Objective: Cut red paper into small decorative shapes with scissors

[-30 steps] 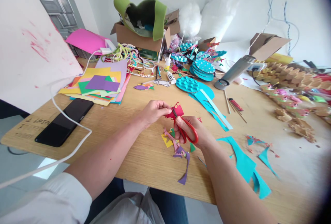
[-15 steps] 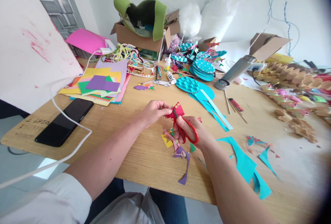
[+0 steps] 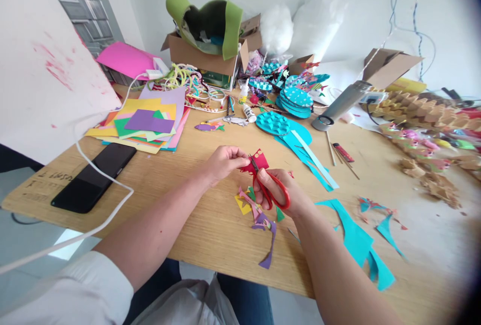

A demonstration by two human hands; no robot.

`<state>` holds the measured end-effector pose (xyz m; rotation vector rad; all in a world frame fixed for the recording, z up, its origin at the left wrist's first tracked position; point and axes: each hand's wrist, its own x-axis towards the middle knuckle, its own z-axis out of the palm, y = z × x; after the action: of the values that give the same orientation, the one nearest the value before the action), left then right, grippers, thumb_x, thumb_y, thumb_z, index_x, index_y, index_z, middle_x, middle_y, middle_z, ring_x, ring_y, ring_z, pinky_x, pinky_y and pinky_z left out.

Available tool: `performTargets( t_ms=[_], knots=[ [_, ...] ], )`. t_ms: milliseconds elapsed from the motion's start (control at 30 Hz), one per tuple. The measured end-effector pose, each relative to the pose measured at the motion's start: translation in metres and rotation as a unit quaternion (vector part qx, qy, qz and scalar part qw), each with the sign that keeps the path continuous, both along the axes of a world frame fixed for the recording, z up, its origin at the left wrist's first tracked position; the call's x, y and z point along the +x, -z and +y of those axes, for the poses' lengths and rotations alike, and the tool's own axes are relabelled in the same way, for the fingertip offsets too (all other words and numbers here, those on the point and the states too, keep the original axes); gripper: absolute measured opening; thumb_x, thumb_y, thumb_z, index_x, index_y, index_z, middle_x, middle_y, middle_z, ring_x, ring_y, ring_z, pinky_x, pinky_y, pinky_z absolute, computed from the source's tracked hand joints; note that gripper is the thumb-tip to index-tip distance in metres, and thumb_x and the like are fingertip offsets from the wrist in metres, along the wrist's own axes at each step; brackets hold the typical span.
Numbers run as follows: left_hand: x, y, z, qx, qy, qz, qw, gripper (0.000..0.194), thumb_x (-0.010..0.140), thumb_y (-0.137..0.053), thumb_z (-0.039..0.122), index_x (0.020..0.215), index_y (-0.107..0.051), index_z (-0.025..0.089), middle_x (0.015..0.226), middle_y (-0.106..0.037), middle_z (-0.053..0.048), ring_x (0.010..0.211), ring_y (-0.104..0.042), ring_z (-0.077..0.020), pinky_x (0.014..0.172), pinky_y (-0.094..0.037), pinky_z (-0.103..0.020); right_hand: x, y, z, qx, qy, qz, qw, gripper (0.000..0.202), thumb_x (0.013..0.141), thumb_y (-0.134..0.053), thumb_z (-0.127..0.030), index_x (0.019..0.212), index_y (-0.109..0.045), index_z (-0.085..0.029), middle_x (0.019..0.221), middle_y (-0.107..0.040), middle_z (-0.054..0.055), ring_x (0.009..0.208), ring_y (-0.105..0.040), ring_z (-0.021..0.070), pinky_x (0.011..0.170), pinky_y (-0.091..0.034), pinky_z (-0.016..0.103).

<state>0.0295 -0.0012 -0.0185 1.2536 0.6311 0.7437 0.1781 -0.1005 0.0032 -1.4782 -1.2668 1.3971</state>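
Note:
My left hand (image 3: 227, 162) pinches a small piece of red paper (image 3: 260, 158) by its left side, above the middle of the table. Red-handled scissors (image 3: 278, 192) are in my right hand (image 3: 280, 185), their blades against the paper near my left fingertips. The paper has jagged, cut edges. Below both hands lie paper scraps: a yellow one (image 3: 243, 206), a pink strip (image 3: 251, 201) and a curled purple strip (image 3: 268, 250). To the right of my right forearm is a large turquoise paper offcut (image 3: 351, 230).
A black phone (image 3: 93, 177) with a white cable (image 3: 103, 175) across it lies at left, near stacked coloured paper (image 3: 148, 122). Turquoise discs (image 3: 295, 102), a glue bottle (image 3: 248, 113) and a steel flask (image 3: 341, 104) stand farther back. An open cardboard box (image 3: 203, 57) is by the wall.
Almost nothing differs. The scissor handles and my right hand have shifted very slightly right and down; the left hand still holds the red paper in the same place.

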Motion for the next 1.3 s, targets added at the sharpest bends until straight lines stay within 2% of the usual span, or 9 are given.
performTargets(
  t_ms=[700,1100,1200,1300],
  knots=[
    [-0.0002,-0.0018,-0.0006,0.002,0.002,-0.007,1.000,0.012,0.065,-0.068,0.022,0.068,-0.062,0.012,0.062,-0.062,0.000,0.057,-0.052,-0.0082,0.062,-0.039,-0.026,-0.0020,-0.0013,0.0002,-0.008,0.006,0.018,1.000,0.051,0.075,-0.061,-0.066,0.064,-0.056,-0.016,0.047,-0.062,0.001,0.033,-0.053,0.0097,0.034,-0.039,0.018],
    [-0.0003,-0.0012,0.0003,-0.020,-0.009,-0.012,1.000,0.011,0.064,-0.069,0.019,0.069,-0.062,0.012,0.066,-0.064,-0.001,0.060,-0.055,-0.0078,0.066,-0.041,-0.025,-0.0033,-0.0038,-0.0016,-0.011,0.008,0.016,1.000,0.056,0.072,-0.060,-0.071,0.063,-0.057,-0.016,0.045,-0.061,0.002,0.032,-0.052,0.0101,0.034,-0.038,0.019],
    [-0.0002,-0.0026,-0.0010,-0.028,-0.007,-0.030,0.999,0.015,0.063,-0.070,0.017,0.072,-0.060,0.012,0.069,-0.065,-0.001,0.063,-0.058,-0.0083,0.068,-0.043,-0.025,-0.0053,-0.0049,-0.0017,-0.004,0.014,0.017,1.000,0.060,0.071,-0.056,-0.076,0.063,-0.057,-0.016,0.045,-0.060,0.002,0.032,-0.052,0.0108,0.034,-0.039,0.020],
    [0.0003,-0.0045,-0.0031,-0.042,0.019,-0.056,0.997,0.028,0.061,-0.073,0.014,0.081,-0.054,0.014,0.074,-0.068,-0.002,0.067,-0.062,-0.0106,0.071,-0.045,-0.027,-0.0073,-0.0058,-0.0014,-0.003,0.025,0.024,0.999,0.062,0.068,-0.054,-0.079,0.061,-0.055,-0.018,0.044,-0.060,0.002,0.032,-0.051,0.0112,0.034,-0.039,0.021]
  ],
)
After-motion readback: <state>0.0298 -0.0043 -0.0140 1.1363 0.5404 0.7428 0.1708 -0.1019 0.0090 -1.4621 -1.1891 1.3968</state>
